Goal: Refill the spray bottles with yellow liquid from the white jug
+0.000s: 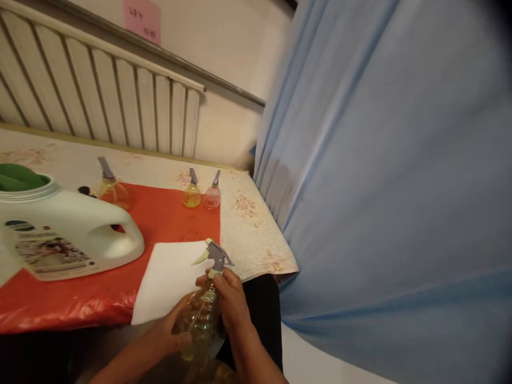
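Observation:
A clear yellowish spray bottle (206, 309) with ribbed sides is tilted in front of me, over my lap. Its grey and pale green trigger head (217, 256) points up and to the left. My left hand (186, 320) is wrapped round the bottle's body. At the neck, the fingers and thumb of my right hand (230, 293) are closed on the collar below the trigger head. Just beyond lies a white sheet (168, 272) on a red plastic cover (164, 221).
A big pale green jug (80, 229) with a green cap stands at the left. Spray bottles, one large yellow (113, 193), one small yellow (192, 197) and one pink (212, 198), stand further back. A blue curtain (380, 186) hangs at right; a radiator (100, 80) lines the wall.

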### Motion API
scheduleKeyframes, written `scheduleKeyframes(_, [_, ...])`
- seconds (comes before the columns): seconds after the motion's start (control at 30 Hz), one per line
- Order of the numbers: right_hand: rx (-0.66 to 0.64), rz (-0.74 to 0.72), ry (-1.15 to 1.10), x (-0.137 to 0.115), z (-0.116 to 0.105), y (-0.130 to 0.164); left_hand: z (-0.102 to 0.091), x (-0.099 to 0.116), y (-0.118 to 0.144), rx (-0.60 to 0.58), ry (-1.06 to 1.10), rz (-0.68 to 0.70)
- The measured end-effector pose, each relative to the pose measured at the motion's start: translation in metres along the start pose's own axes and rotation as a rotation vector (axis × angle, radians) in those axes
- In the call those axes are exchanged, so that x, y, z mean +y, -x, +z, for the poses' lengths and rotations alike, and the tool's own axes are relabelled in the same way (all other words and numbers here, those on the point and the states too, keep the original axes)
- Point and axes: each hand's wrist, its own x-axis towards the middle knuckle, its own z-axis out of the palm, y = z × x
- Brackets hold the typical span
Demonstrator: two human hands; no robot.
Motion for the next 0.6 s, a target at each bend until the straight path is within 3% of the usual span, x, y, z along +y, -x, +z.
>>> scheduleKeyframes(0.13, [0.02, 0.0, -0.007, 0.007, 0.006, -0.002, -0.002, -0.009, -0.004, 0.066, -0.02, 0.033])
scheduleKeyframes(0.4, [0.2, -0.026, 0.191, 0.019, 0.008, -0.011, -0.005, 0.002, 0.01, 0.156, -0.206, 0.027])
scheduleKeyframes(0.6, [0.241, 0.021, 0.138, 0.026, 0.006, -0.016, -0.01, 0.001, 0.016, 0.12, -0.194, -0.054])
